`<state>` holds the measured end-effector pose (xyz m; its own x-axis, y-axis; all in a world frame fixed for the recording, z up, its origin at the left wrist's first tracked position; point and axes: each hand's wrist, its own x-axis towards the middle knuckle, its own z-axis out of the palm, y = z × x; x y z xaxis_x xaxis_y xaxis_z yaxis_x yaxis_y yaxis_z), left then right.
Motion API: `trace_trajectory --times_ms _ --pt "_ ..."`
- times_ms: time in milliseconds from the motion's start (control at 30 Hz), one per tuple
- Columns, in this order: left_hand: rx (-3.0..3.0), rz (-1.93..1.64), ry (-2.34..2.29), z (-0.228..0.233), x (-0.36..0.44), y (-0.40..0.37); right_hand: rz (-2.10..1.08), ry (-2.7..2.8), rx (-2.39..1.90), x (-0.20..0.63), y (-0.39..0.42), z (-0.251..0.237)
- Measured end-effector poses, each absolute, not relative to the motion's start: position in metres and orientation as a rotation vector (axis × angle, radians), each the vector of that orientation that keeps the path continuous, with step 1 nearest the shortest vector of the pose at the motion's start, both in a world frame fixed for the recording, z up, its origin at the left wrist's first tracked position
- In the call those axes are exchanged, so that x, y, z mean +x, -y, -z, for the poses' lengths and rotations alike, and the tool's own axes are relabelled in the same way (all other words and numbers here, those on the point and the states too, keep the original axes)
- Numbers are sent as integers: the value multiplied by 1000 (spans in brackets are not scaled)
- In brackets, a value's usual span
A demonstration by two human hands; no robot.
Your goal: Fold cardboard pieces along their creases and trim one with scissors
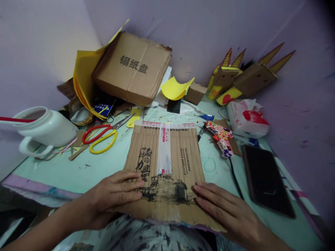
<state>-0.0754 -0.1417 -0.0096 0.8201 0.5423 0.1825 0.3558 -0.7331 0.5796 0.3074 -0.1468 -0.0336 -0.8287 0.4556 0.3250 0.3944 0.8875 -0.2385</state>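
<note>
A flat sheet of brown corrugated cardboard [180, 157], printed with black characters and crossed by a strip of clear tape, lies on the pale green table [68, 170] in front of me. My left hand [115, 195] lies palm down on its near left corner, fingers spread and pointing right. My right hand [225, 205] presses flat on its near right corner, fingers pointing left. Neither hand grips anything.
Red and yellow scissors [101, 137] lie left of the sheet, beside a white jug [44, 129]. A cardboard box [132, 68] and yellow paper [175, 89] stand behind. A patterned glue gun [221, 137], tissue pack [247, 118] and dark phone [265, 179] lie to the right.
</note>
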Motion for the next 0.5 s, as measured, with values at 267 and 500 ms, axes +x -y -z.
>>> trace_trajectory --times_ms 267,500 --pt "2676 -267 -421 -6 -65 135 -152 2761 -399 280 121 15" --pt "2908 -42 -325 -16 -43 129 -253 2906 -430 276 132 13"
